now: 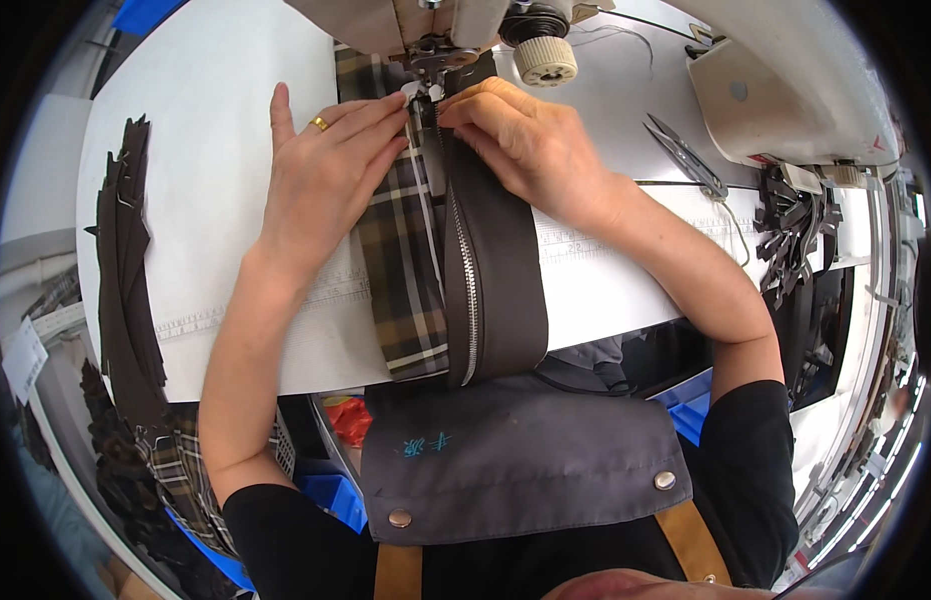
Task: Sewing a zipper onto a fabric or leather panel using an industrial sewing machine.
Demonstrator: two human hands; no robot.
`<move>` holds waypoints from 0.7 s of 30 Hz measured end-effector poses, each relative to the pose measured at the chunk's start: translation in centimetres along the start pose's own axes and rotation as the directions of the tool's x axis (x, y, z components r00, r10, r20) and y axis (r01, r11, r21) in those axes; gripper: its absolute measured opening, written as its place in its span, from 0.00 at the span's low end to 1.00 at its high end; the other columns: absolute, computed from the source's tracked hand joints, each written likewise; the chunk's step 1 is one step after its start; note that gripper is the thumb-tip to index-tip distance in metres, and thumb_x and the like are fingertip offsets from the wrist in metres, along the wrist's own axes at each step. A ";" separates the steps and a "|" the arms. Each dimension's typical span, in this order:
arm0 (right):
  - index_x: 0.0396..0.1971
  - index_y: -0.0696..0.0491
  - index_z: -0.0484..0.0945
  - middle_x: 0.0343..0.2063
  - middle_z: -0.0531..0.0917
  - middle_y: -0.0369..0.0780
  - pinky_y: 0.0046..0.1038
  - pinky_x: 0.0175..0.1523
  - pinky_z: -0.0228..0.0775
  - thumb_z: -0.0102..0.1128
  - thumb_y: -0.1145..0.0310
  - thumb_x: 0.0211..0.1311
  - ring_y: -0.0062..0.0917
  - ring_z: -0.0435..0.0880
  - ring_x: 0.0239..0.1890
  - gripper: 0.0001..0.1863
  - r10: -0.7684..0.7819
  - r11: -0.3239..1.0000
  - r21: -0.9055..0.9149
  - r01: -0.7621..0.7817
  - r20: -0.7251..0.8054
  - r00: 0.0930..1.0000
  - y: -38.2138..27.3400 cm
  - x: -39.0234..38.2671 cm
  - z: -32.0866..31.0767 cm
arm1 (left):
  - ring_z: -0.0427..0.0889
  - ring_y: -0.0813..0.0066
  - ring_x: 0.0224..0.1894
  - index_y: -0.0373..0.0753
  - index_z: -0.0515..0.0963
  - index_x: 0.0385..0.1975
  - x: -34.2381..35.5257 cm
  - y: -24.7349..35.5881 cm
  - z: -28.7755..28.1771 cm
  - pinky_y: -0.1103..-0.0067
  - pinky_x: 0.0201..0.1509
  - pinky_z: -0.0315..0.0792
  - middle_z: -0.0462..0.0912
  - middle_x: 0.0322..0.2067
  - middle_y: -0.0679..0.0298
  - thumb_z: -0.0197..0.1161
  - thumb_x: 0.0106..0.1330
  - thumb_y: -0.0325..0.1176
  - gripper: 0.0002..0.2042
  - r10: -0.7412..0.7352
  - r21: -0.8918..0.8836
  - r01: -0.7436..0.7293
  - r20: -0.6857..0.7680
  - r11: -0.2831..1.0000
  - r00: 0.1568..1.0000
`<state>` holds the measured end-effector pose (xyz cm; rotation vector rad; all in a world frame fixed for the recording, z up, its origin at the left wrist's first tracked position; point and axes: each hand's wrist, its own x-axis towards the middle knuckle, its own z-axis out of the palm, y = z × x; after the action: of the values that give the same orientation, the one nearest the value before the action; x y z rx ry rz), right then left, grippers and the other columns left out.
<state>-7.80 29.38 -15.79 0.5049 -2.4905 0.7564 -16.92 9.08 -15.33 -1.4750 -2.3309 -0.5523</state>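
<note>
Under the head of a sewing machine (440, 60) lies a plaid fabric piece (405, 300) in olive, black and white. Beside it runs a metal-toothed zipper (471, 290) on dark tape, with a dark brown fabric panel (510, 290) along its right. My left hand (330, 165) lies flat on the plaid cloth, fingers stretched toward the presser foot (435, 88). Just right of the foot, my right hand (525, 135) pinches the upper end of the zipper tape between thumb and fingers. The needle point is too small to make out.
Thread snips (685, 155) rest on the right of the white table (225, 350). Dark fabric strips (125, 270) hang over its left edge, and a bunch of trimmings (790, 225) hangs at the right. A ruler strip (225, 312) crosses the tabletop. Blue bins (330, 495) stand below.
</note>
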 end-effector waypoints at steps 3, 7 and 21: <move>0.37 0.56 0.77 0.37 0.81 0.38 0.29 0.37 0.77 0.61 0.78 0.58 0.34 0.84 0.36 0.07 0.041 0.995 -0.095 -0.039 0.026 0.999 0.4 0.1 0.0 | 0.81 0.75 0.46 0.43 0.83 0.42 0.7 -0.7 0.6 0.48 0.68 0.46 0.83 0.46 0.74 0.63 0.63 0.32 0.09 0.011 -0.025 -0.011 0.018 1.000 1.000; 0.37 0.55 0.77 0.37 0.81 0.37 0.29 0.37 0.77 0.61 0.77 0.58 0.33 0.84 0.36 0.07 0.035 0.989 -0.147 -0.029 0.038 0.999 0.7 0.1 -0.4 | 0.81 0.74 0.48 0.43 0.83 0.42 1.1 -1.2 1.2 0.48 0.69 0.46 0.83 0.47 0.73 0.62 0.64 0.32 0.09 0.034 -0.059 -0.034 -0.002 0.998 0.999; 0.36 0.57 0.76 0.37 0.81 0.38 0.28 0.35 0.77 0.61 0.79 0.56 0.33 0.84 0.34 0.07 -0.045 0.982 -0.179 0.054 0.059 0.997 0.1 0.0 -0.5 | 0.81 0.75 0.49 0.44 0.83 0.43 0.9 -1.0 0.9 0.47 0.69 0.46 0.84 0.47 0.73 0.62 0.65 0.33 0.09 0.042 -0.031 -0.041 0.022 0.999 0.999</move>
<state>-7.68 29.78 -15.49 0.5256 -2.5556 0.4979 -18.24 9.83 -15.88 -1.5473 -2.3137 -0.5647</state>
